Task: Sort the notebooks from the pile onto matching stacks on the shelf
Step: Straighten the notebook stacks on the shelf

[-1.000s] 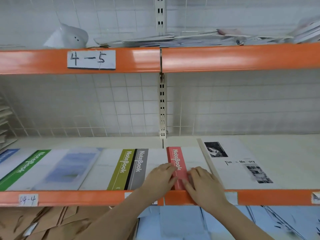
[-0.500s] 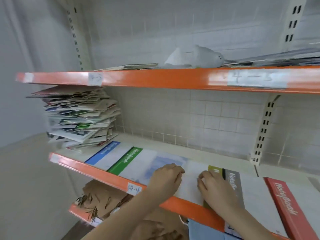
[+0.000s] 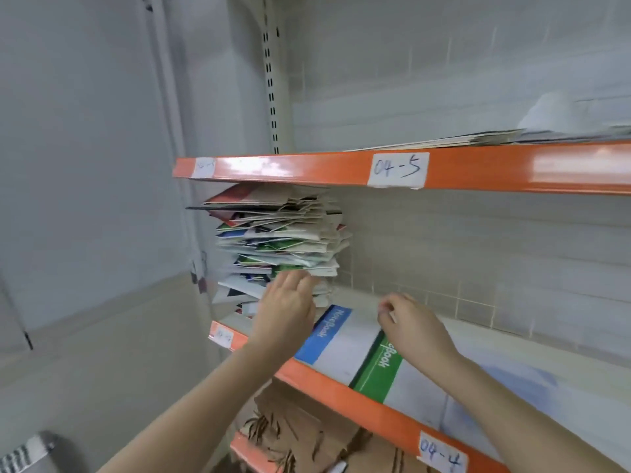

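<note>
Reaching forward, the left hand (image 3: 285, 310) touches the pile (image 3: 278, 240), fingers straight; right hand (image 3: 411, 324) loosely curled, empty.

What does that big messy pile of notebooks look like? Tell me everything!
The pile of notebooks is a tall, untidy heap of thin paper-covered books with white, green, blue and red edges poking out at odd angles. It sits at the left end of the shelf and reaches almost up to the orange beam above. The left hand reaches against its lower part, fingers fairly straight.

Brown paper bags (image 3: 307, 435) lie on the lower level beneath label "04-4" (image 3: 442, 453).
</note>
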The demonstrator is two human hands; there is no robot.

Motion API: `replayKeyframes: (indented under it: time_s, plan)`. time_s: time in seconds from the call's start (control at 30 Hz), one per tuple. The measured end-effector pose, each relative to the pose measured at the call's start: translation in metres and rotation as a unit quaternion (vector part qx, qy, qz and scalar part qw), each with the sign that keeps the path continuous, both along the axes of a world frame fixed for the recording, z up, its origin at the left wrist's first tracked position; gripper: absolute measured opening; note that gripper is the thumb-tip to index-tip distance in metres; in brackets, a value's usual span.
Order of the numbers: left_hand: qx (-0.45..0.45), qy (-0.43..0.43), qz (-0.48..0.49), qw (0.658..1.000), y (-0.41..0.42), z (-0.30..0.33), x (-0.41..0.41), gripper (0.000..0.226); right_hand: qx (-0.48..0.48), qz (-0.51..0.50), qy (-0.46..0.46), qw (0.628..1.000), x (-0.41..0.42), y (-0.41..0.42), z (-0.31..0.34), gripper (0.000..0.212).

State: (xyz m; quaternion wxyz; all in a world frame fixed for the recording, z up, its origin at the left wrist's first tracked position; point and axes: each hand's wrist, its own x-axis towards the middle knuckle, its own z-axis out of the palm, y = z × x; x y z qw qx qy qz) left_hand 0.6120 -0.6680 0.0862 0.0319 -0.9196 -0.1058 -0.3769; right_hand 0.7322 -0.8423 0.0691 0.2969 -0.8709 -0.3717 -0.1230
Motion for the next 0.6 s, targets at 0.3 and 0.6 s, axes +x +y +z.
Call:
replayKeyframes:
  time_s: [0.3,0.6]
  plan:
    - [0.091,-0.077,0.057,0.991,0.115,0.065,-0.005,0.035,0.164,0.026,0.054,0.985,0.017,0.100,0.076,0.020]
    - [0.180,-0.113,0.026,0.977,0.142,0.085,0.012,0.029,0.276,0.011,0.229,0.934,0.037,0.165,0.134,0.029]
